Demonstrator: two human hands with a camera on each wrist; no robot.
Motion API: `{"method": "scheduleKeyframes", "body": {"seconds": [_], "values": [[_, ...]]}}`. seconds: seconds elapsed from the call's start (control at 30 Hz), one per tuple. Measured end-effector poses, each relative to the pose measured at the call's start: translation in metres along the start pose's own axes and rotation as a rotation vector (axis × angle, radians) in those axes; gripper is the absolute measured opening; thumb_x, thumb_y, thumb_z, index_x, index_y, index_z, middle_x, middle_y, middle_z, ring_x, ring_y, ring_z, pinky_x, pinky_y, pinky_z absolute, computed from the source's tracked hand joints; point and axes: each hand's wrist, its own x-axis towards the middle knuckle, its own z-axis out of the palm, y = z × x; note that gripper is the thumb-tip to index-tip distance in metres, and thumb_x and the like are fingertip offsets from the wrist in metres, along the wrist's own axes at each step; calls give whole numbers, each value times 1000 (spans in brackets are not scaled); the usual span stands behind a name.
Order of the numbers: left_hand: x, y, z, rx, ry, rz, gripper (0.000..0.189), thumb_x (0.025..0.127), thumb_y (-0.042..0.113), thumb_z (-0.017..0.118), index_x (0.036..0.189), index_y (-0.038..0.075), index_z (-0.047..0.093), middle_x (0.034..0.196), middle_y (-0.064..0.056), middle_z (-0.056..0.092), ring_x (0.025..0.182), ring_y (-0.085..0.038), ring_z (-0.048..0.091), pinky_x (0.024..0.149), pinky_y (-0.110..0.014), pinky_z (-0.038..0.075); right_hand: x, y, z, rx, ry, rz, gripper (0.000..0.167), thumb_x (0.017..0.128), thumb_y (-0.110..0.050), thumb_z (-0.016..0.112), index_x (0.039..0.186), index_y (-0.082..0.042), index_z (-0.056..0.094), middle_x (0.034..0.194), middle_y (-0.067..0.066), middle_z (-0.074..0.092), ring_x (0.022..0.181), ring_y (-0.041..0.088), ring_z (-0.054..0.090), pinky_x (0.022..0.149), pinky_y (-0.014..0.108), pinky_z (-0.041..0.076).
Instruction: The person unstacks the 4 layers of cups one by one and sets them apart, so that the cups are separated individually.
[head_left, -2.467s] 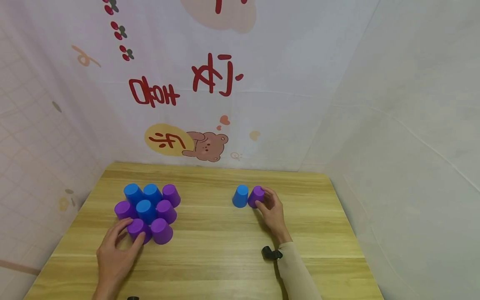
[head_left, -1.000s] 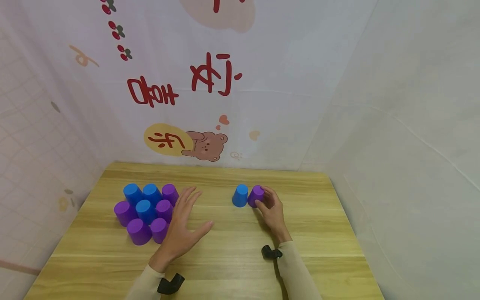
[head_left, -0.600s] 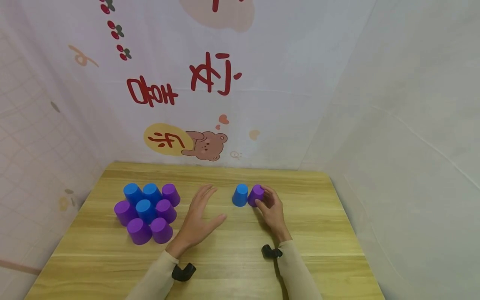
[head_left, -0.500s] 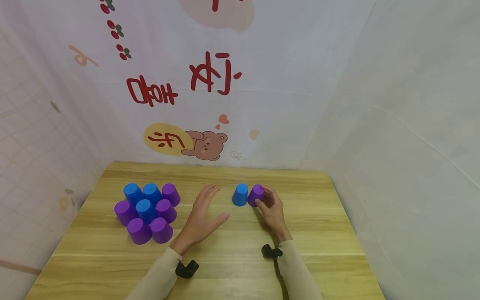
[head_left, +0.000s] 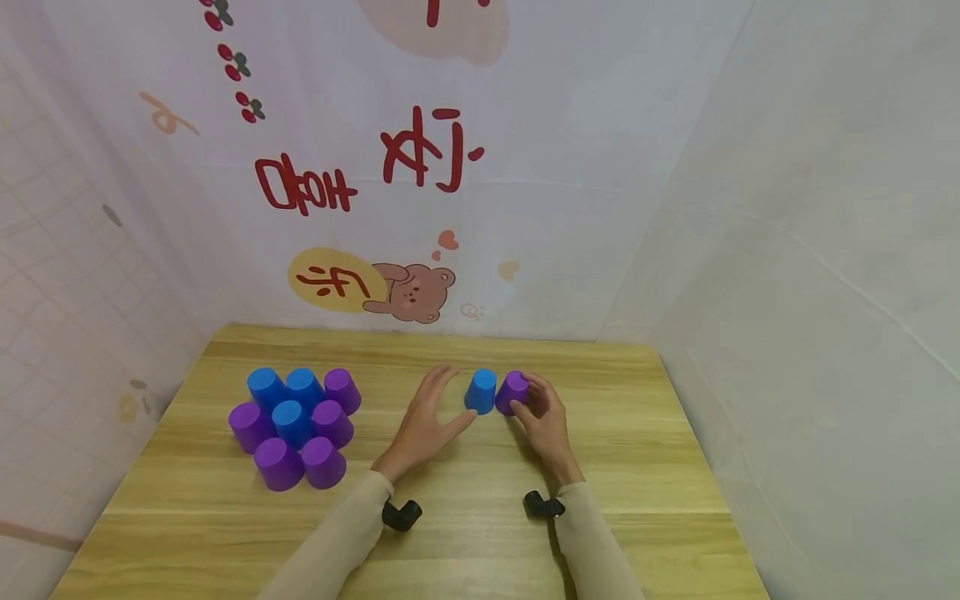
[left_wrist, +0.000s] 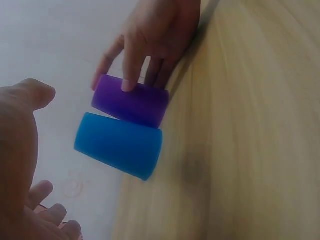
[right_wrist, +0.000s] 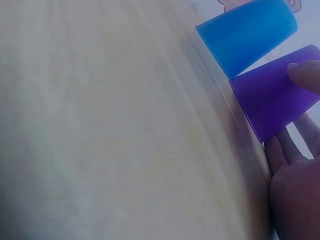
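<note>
A blue cup (head_left: 482, 390) and a purple cup (head_left: 512, 393) stand upside down side by side on the right half of the table, their rims close together. My right hand (head_left: 546, 425) holds the purple cup from its right side, thumb on the front and fingers around the back. Just left of the blue cup is my left hand (head_left: 425, 427), thumb and fingers spread apart. In the left wrist view a gap shows between my left thumb (left_wrist: 37, 93) and the blue cup (left_wrist: 120, 145). The right wrist view shows my right thumb (right_wrist: 305, 76) on the purple cup (right_wrist: 275, 95).
At the left of the wooden table (head_left: 450, 542) several upside-down cups stand in a tight cluster, among them a blue cup (head_left: 292, 423) and a purple cup (head_left: 324, 462). A white printed curtain (head_left: 555, 208) hangs behind the table and along its sides.
My left hand has left a purple cup in the cluster and moved right, up to the blue cup. My right hand has kept its hold on the purple cup.
</note>
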Motion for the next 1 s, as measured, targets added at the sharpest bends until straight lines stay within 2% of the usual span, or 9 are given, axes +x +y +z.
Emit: {"method": "scheduleKeyframes", "body": {"seconds": [0.23, 0.47, 0.7, 0.87, 1.0], "values": [[17, -6, 18, 13, -19, 31, 75, 103, 32, 84, 167, 10, 52, 179, -18, 43, 167, -43, 42, 135, -71, 39, 0, 1, 1, -10, 8, -6, 56, 105, 2, 75, 158, -4, 57, 154, 30, 67, 144, 47, 65, 120, 25, 57], [31, -6, 31, -1, -25, 72, 68, 102, 26, 84, 162, 9, 56, 170, -20, 53, 160, -40, 51, 135, -66, 42, 1, 0, 2, 7, 16, -1, 56, 104, 6, 75, 157, -4, 58, 152, 29, 68, 142, 42, 66, 118, 25, 58], [40, -7, 41, 1, -55, 2, 67, 104, 28, 83, 163, 15, 55, 170, -13, 55, 156, -38, 56, 132, -64, 47, 1, 0, 2, 5, 14, -6, 56, 104, 6, 74, 156, -5, 58, 153, 27, 68, 141, 35, 68, 118, 25, 58], [41, -6, 45, -21, -48, -16, 63, 104, 19, 82, 162, 17, 57, 168, -13, 58, 154, -40, 58, 129, -68, 48, 1, 0, 1, 7, 20, -4, 57, 103, 7, 75, 157, -4, 59, 153, 29, 68, 140, 30, 69, 118, 26, 58], [42, -7, 46, -22, -43, -19, 62, 104, 12, 80, 162, 16, 58, 166, -14, 60, 154, -40, 59, 130, -65, 50, 1, 0, 1, 11, 21, 2, 57, 103, 6, 76, 157, -3, 58, 153, 29, 67, 140, 33, 68, 118, 26, 58]]}}
